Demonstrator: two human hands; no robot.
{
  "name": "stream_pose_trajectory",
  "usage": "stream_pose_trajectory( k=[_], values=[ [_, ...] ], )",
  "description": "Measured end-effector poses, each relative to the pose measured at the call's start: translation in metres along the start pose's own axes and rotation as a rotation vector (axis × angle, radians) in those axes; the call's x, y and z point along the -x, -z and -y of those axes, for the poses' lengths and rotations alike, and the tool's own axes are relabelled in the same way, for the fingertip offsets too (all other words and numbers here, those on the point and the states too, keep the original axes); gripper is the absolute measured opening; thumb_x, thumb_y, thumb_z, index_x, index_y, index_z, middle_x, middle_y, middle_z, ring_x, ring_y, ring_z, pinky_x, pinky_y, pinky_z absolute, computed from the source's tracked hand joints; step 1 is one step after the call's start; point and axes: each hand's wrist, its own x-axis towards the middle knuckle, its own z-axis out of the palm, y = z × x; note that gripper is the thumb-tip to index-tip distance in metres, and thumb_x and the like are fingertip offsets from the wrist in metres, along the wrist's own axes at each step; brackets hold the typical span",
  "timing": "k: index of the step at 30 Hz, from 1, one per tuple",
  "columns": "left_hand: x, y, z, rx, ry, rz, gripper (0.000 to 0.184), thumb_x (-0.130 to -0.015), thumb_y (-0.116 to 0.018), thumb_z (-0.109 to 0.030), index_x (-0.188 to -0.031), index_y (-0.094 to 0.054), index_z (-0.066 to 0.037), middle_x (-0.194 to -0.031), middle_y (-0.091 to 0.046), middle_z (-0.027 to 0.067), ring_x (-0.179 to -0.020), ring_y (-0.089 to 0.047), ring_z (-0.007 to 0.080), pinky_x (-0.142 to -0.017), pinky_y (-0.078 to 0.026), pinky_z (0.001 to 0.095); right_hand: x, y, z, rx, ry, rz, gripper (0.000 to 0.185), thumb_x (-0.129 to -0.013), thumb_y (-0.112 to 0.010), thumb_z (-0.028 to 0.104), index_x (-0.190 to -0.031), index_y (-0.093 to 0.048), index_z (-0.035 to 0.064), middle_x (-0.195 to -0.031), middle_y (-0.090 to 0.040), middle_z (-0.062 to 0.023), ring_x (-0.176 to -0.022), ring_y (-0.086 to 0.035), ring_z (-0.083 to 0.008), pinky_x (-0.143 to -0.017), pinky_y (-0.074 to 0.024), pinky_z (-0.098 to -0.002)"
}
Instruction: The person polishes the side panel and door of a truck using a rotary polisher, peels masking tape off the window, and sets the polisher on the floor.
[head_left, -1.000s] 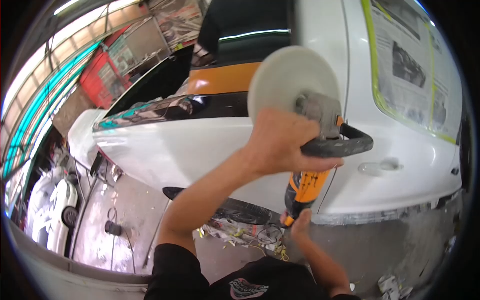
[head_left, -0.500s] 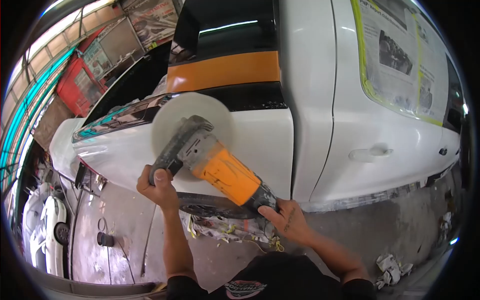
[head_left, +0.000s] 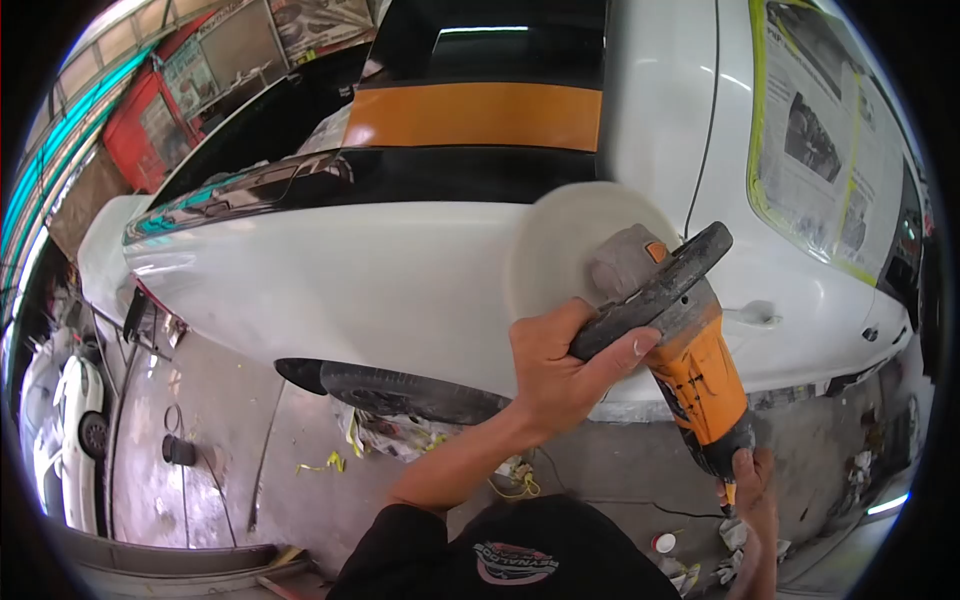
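Observation:
An orange and black polisher (head_left: pixel 703 375) is held in both my hands, its round pale pad (head_left: pixel 550 245) against or just over the side of a white pickup truck (head_left: pixel 380 290). The pad's edge is blurred. My left hand (head_left: pixel 560 370) is wrapped around the black front handle (head_left: pixel 690 265), with the thumb laid over it. Lower on the right, my right hand (head_left: pixel 755 485) is closed round the rear end of the polisher's body.
Taped newspaper (head_left: pixel 810 140) covers the truck's window. Behind the bed runs a black panel with an orange stripe (head_left: pixel 470 115). A tire (head_left: pixel 400 392) shows below the side. Crumpled paper, a cord and a small white-topped container (head_left: pixel 663 543) lie on the floor.
The polisher has moved right along the truck's side, from the bed panel to near the cab gap, and its body has turned steeper. Both hands moved right with it, still gripping.

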Motion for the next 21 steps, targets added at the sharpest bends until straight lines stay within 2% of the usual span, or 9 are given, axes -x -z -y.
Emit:
stream_pose_trajectory(
  k=[3,5,6,7,8,13,17,19,21],
  values=[
    [0.001,0.021,0.005,-0.211,-0.233,-0.191,0.035,-0.077,-0.083,-0.029,-0.075,-0.065,0.001,-0.063,-0.059,0.0042,-0.056,-0.048,0.0141,-0.057,-0.041,0.0337,-0.011,-0.019,0.008,0.071,-0.116,0.003,0.046,-0.087,-0.066,0.041,-0.071,-0.056,-0.0012,-0.055,-0.053,-0.0035,-0.049,-0.053,-0.012,-0.043,-0.0373,-0.0314],
    [0.002,0.051,0.02,-0.525,-0.542,-0.454,0.033,-0.081,-0.08,-0.025,-0.073,-0.061,0.001,-0.062,-0.055,0.003,-0.055,-0.045,0.0119,-0.053,-0.037,0.0311,-0.046,-0.029,-0.027,0.789,0.772,0.139,0.049,-0.088,-0.067,0.043,-0.073,-0.059,-0.0025,-0.056,-0.054,-0.0063,-0.052,-0.055,-0.0142,-0.045,-0.038,-0.034],
    [0.01,0.065,0.015,-0.425,-0.3,-0.489,0.029,-0.077,-0.084,-0.027,-0.078,-0.069,-0.002,-0.065,-0.064,0.0061,-0.056,-0.054,0.0174,-0.056,-0.043,0.033,-0.045,-0.044,0.008,0.532,0.364,0.219,0.047,-0.089,-0.066,0.041,-0.075,-0.061,-0.0035,-0.058,-0.054,-0.0076,-0.055,-0.055,-0.0154,-0.047,-0.0391,-0.0353],
    [0.012,0.081,0.035,-0.33,-0.276,-0.597,0.034,-0.079,-0.082,-0.031,-0.077,-0.067,-0.001,-0.062,-0.06,0.0057,-0.054,-0.051,0.0161,-0.054,-0.041,0.0329,-0.045,-0.064,0.047,0.255,-0.038,0.288,0.046,-0.089,-0.066,0.04,-0.078,-0.063,-0.0044,-0.059,-0.055,-0.009,-0.057,-0.055,-0.0165,-0.049,-0.0403,-0.0366],
    [0.01,0.089,0.038,-0.305,-0.298,-0.723,0.037,-0.082,-0.079,-0.032,-0.076,-0.065,0.001,-0.059,-0.056,0.0049,-0.053,-0.048,0.0148,-0.053,-0.04,0.0327,-0.055,-0.073,0.045,0.216,0.026,0.326,0.045,-0.089,-0.066,0.039,-0.082,-0.064,-0.0047,-0.061,-0.056,-0.0094,-0.058,-0.054,-0.016,-0.052,-0.0413,-0.0367],
    [0.016,0.077,0.031,-0.166,-0.185,-0.608,0.041,-0.086,-0.075,-0.036,-0.074,-0.062,0.001,-0.059,-0.055,0.0044,-0.055,-0.048,0.0143,-0.052,-0.037,0.0312,-0.07,-0.067,0.034,0.138,0.154,0.334,0.042,-0.089,-0.065,0.037,-0.085,-0.065,-0.0048,-0.063,-0.056,-0.0085,-0.061,-0.052,-0.0145,-0.056,-0.0428,-0.0356],
    [0.006,0.007,0.046,-0.52,-0.697,-0.61,0.045,-0.076,-0.086,-0.04,-0.073,-0.062,-0.002,-0.056,-0.054,0.0079,-0.047,-0.047,0.0187,-0.048,-0.037,0.0292,-0.05,-0.001,0.016,0.192,0.005,0.164,0.041,-0.087,-0.066,0.037,-0.082,-0.064,-0.0038,-0.06,-0.054,-0.0028,-0.058,-0.052,-0.0124,-0.051,-0.0417,-0.0317],
    [0.011,-0.031,0.037,-0.296,-0.546,-0.317,0.042,-0.073,-0.089,-0.037,-0.073,-0.063,-0.003,-0.058,-0.055,0.0081,-0.047,-0.05,0.0207,-0.047,-0.04,0.0318,-0.041,0.034,-0.012,0.134,-0.067,0.062,0.048,-0.088,-0.068,0.044,-0.073,-0.061,-0.0012,-0.059,-0.054,-0.0003,-0.057,-0.054,-0.011,-0.047,-0.0407,-0.0288],
    [0.008,-0.059,0.035,-0.198,-0.508,-0.119,0.04,-0.076,-0.087,-0.035,-0.072,-0.062,-0.004,-0.058,-0.055,0.0075,-0.047,-0.052,0.0202,-0.045,-0.039,0.033,-0.035,0.075,-0.05,0.117,0.011,0.009,0.059,-0.089,-0.066,0.057,-0.085,-0.058,-0.0012,-0.063,-0.054,-0.0029,-0.056,-0.057,-0.0117,-0.045,-0.0417,-0.0278]
  ],
)
